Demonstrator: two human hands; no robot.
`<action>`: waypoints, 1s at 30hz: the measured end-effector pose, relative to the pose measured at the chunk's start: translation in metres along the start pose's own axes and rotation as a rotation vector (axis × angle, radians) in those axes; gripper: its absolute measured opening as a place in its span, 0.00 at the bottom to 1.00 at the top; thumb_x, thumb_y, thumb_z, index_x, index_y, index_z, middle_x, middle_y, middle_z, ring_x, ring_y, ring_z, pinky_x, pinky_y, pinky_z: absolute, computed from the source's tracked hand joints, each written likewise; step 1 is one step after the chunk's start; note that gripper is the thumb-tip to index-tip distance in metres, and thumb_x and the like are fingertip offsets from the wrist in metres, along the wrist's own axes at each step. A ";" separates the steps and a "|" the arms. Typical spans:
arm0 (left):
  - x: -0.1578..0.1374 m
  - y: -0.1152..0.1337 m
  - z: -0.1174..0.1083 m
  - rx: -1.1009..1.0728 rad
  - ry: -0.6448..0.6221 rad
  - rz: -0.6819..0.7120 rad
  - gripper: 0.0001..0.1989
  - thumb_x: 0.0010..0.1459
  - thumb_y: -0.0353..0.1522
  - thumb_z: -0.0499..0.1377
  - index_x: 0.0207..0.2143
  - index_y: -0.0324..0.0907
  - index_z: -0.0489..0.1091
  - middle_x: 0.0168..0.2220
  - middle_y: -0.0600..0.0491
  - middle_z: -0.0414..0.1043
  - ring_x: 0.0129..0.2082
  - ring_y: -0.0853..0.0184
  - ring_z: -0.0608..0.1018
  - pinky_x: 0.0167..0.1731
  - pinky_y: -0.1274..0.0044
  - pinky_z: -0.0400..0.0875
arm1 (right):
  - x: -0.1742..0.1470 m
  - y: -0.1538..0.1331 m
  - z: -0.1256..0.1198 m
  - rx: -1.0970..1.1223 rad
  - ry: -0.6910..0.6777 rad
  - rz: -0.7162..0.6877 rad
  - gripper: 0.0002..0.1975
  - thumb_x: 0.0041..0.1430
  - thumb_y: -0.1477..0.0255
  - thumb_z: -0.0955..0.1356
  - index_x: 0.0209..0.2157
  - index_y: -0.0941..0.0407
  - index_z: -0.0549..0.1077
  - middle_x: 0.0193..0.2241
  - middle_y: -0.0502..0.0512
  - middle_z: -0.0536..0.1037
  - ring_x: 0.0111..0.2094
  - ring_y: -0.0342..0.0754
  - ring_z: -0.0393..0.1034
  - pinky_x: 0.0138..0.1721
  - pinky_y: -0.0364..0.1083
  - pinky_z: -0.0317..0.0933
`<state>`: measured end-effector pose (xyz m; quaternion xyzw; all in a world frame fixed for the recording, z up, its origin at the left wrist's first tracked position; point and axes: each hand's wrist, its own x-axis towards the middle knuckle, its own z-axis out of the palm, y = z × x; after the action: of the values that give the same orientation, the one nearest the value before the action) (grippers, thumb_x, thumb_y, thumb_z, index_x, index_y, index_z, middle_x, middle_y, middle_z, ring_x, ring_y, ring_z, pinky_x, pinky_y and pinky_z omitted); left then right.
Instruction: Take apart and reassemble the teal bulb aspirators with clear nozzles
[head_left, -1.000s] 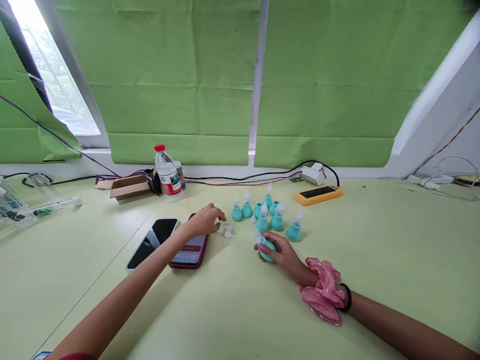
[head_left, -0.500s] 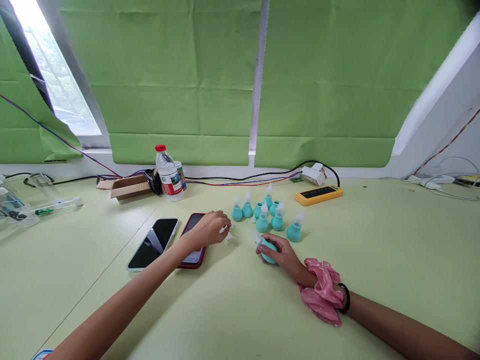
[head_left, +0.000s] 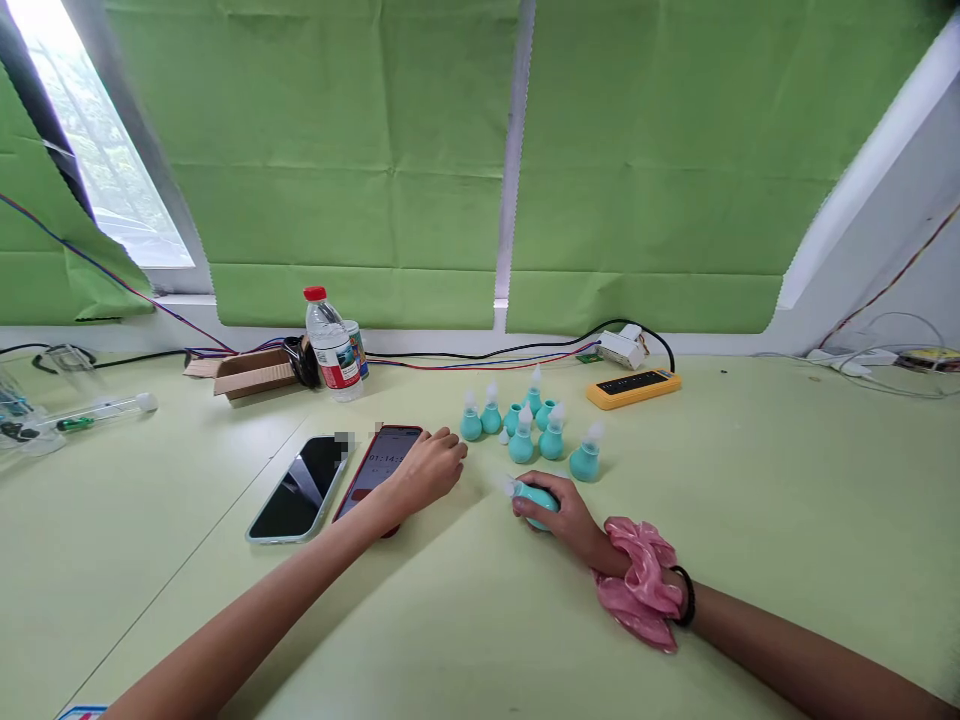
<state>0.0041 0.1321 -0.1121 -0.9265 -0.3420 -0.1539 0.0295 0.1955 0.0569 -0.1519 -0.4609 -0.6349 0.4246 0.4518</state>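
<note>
My right hand (head_left: 566,515) is wrapped round a teal squeeze bulb (head_left: 534,505), which lies tilted with its translucent nozzle pointing left. My left hand (head_left: 431,470) rests low over the table beside the red-edged phone (head_left: 375,470), fingers curled down; whatever lies in or under them is hidden. Beyond both hands stand several more teal bulbs (head_left: 521,446), most with a clear pointed nozzle on top. A few at the back, such as one teal bulb (head_left: 546,414), have open necks. A small white piece (head_left: 504,437) lies among them.
A second phone (head_left: 300,490) lies left of the red-edged one. Behind are a red-capped water bottle (head_left: 332,350), a can, an open cardboard box (head_left: 255,373), cables and a yellow power strip (head_left: 634,389). Clear plastic containers (head_left: 30,420) stand at far left.
The small white pieces seen by my left fingertips are now out of sight, and those fingers have curled down over that spot. My right hand still holds the bulb, turned slightly.
</note>
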 end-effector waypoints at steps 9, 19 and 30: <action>-0.011 0.019 -0.001 -1.421 0.096 -0.446 0.13 0.43 0.35 0.60 0.29 0.34 0.68 0.25 0.51 0.69 0.23 0.72 0.71 0.29 0.75 0.69 | -0.001 -0.003 0.001 -0.200 0.008 -0.082 0.12 0.48 0.63 0.64 0.30 0.59 0.68 0.23 0.49 0.66 0.24 0.41 0.59 0.26 0.40 0.56; -0.021 0.019 0.007 -1.631 -0.066 -0.540 0.19 0.35 0.32 0.65 0.33 0.33 0.69 0.25 0.49 0.73 0.27 0.67 0.75 0.37 0.70 0.69 | -0.003 -0.004 0.003 -0.320 -0.001 -0.150 0.10 0.49 0.65 0.63 0.30 0.58 0.69 0.24 0.50 0.70 0.26 0.43 0.62 0.29 0.41 0.55; -0.022 0.023 -0.009 -1.297 -0.154 -0.387 0.20 0.38 0.34 0.63 0.35 0.31 0.71 0.20 0.49 0.72 0.19 0.70 0.72 0.25 0.76 0.70 | -0.003 -0.008 -0.004 -0.696 -0.036 -0.441 0.11 0.51 0.66 0.62 0.35 0.57 0.69 0.25 0.55 0.71 0.27 0.46 0.64 0.28 0.43 0.55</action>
<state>0.0008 0.0995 -0.1086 -0.6872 -0.3414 -0.2638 -0.5844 0.1983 0.0523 -0.1440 -0.4316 -0.8319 0.0858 0.3380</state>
